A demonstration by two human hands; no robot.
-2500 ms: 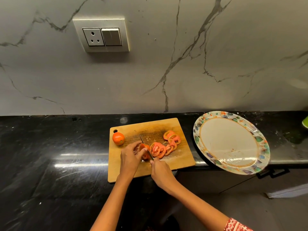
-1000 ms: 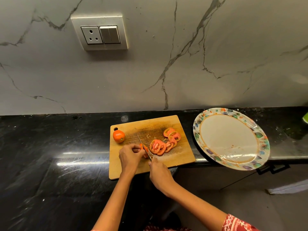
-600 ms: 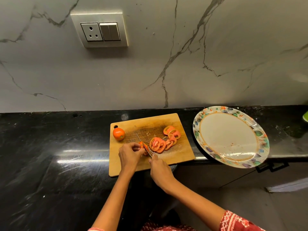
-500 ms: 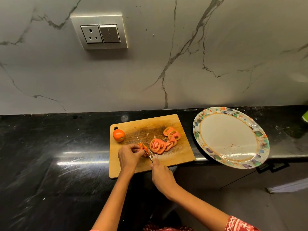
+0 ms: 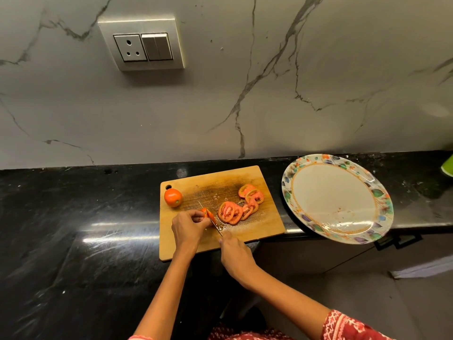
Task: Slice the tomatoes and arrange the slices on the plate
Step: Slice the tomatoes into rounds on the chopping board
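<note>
Black counter carries the cutting board (image 5: pixel 245 177). On it the left hand (image 5: pixel 187 228) pinches the tomato stub (image 5: pixel 210 215) at nine o'clock of the slices (image 5: pixel 241 207); the right hand (image 5: pixel 235 253) grips the knife (image 5: pixel 210 219). The blade is close to the fingertips (image 5: pixel 199 218), so a slip may cut them.

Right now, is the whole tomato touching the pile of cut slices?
Apart. The head view shows the whole tomato at the cutting board's far-left corner, with bare wood between it and the slices.
</note>
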